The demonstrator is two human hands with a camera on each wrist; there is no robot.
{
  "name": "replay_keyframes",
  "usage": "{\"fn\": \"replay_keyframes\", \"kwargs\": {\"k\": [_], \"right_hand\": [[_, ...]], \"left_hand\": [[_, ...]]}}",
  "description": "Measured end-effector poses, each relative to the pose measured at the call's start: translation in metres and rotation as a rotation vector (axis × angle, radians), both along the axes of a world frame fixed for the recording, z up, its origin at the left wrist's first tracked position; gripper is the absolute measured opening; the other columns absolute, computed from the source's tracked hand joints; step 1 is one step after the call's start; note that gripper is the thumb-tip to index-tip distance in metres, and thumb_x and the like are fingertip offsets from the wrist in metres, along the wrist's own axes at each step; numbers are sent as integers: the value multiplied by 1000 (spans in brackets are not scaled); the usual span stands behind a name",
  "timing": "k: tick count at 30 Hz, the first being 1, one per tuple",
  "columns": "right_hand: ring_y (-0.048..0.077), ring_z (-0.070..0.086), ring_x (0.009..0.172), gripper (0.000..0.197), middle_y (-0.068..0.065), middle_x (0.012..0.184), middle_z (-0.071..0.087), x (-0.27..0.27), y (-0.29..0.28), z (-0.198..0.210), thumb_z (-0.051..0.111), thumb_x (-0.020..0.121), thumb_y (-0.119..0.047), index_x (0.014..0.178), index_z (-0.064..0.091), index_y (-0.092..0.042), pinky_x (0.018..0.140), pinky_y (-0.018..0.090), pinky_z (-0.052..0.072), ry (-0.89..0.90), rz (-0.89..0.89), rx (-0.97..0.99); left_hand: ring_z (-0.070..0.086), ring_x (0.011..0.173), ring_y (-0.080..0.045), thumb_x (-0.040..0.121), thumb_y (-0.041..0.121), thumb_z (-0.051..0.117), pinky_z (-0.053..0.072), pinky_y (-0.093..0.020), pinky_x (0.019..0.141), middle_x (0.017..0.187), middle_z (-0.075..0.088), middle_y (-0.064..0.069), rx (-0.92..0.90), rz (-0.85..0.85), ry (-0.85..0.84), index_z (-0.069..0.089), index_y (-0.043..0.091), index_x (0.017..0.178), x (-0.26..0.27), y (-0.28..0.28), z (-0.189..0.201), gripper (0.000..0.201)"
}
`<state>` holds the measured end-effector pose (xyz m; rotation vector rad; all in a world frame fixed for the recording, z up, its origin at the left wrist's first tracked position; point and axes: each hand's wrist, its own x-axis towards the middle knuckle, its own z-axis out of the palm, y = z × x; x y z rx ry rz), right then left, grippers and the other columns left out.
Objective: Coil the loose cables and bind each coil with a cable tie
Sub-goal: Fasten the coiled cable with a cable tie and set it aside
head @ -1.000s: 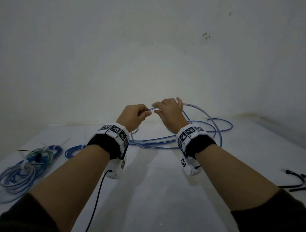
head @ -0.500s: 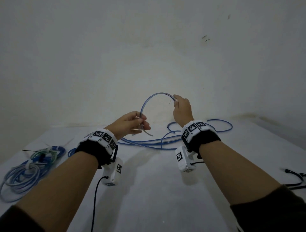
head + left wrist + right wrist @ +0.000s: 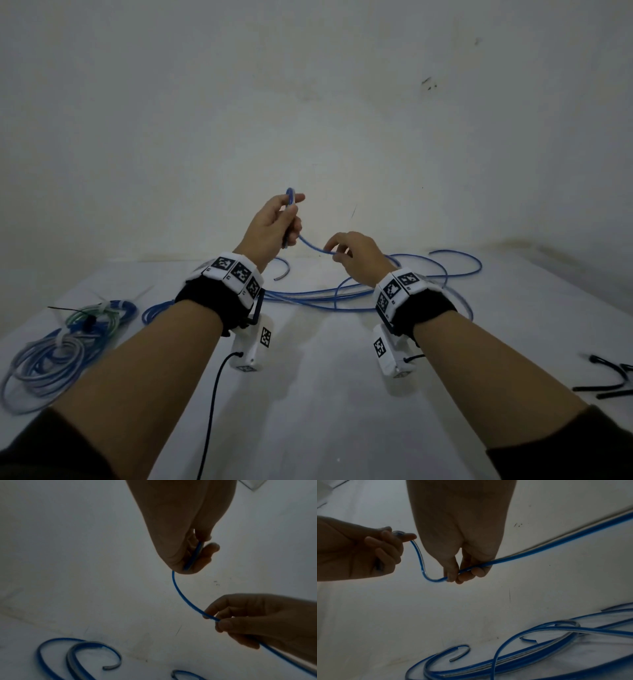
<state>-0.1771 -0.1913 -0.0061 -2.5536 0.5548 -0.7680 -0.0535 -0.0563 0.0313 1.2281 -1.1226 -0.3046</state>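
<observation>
A long blue cable (image 3: 313, 247) with a clear stripe runs between both raised hands; the rest lies in loose loops (image 3: 346, 296) on the white table. My left hand (image 3: 286, 219) is highest and grips a small bend of the cable (image 3: 192, 558) in curled fingers. Lower and to the right, my right hand (image 3: 337, 253) pinches the cable (image 3: 467, 570) between thumb and fingertips, a short sagging span (image 3: 421, 561) joining the two hands. Black cable ties (image 3: 608, 380) lie at the table's right edge.
Several bound coils of blue, clear and green cable (image 3: 61, 346) lie at the left of the white table (image 3: 325, 394). A small blue coil (image 3: 156, 310) sits beside them. A pale wall (image 3: 308, 120) rises directly behind the table. A black cord (image 3: 212, 411) hangs from my left wrist camera.
My left hand has risen with the cable bend in it. My right hand came down from the top of the arc and now pinches the cable lower, closer to the left hand.
</observation>
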Motion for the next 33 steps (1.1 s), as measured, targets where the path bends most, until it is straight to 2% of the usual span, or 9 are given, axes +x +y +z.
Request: {"fn": "replay_keyframes", "kwargs": {"k": [3,6,10,13,16,18,21,24,33], "right_hand": [[19,52,90,22,12,102,59,-1,2,-2,53,92,-10,105,68,-17,83,28,39,77,81,-47],[15,52,90,20,4,98,61,0,2,-2,54,92,-16,101,70,-26,93,46,41,43,145,-62],[9,57,85,16,-8,87,67,0,5,3,59,87,-23,94,71,-30,92,53,40,-69,206,-78],[-1,58,74,7,-10,73,67,-2,9,9,63,83,-25,86,66,-30,92,51,42,-173,250,-10],[4,61,69,5,0,73,66,-4,14,17,65,84,-10,86,61,-13,79,31,51,-261,333,133],[13,62,72,5,5,76,66,-2,16,20,63,84,-5,85,59,-7,74,29,52,-308,356,193],[10,60,73,11,-1,76,62,2,14,20,63,85,-5,81,58,-14,74,27,50,-356,353,240],[16,60,74,13,0,76,62,4,14,18,63,87,-7,81,58,-17,77,34,50,-376,361,280],[12,52,68,7,9,79,60,-3,3,5,59,90,-12,88,58,-18,66,18,44,-354,226,301]], "left_hand": [[41,54,-4,99,15,38,37,-14,56,67,45,2,28,162,-136,58,9,109,6,-4,-6,23],[45,62,-9,97,6,36,40,-12,61,72,50,4,118,189,-249,55,7,110,9,-6,-12,23],[59,72,-14,98,7,35,48,-24,77,81,62,-4,286,159,-413,55,7,106,8,-4,-22,21],[55,57,-14,99,10,33,46,-24,64,73,62,-8,413,104,-457,53,11,101,3,1,-25,20],[40,39,-3,100,10,31,34,-14,45,59,47,-8,372,27,-214,53,5,91,-5,4,-23,25],[36,41,-5,101,18,29,30,-17,46,57,40,-5,362,-39,-121,59,5,85,-8,4,-21,36],[34,47,-10,101,34,24,30,-20,48,56,40,1,424,-107,-125,62,10,82,-12,3,-19,48],[30,50,-15,101,26,28,29,-21,46,59,36,-1,405,-154,-6,53,10,82,-15,1,-16,35],[29,39,-7,100,18,29,30,-15,40,47,32,10,302,-213,260,41,15,73,-7,4,-15,30]]}}
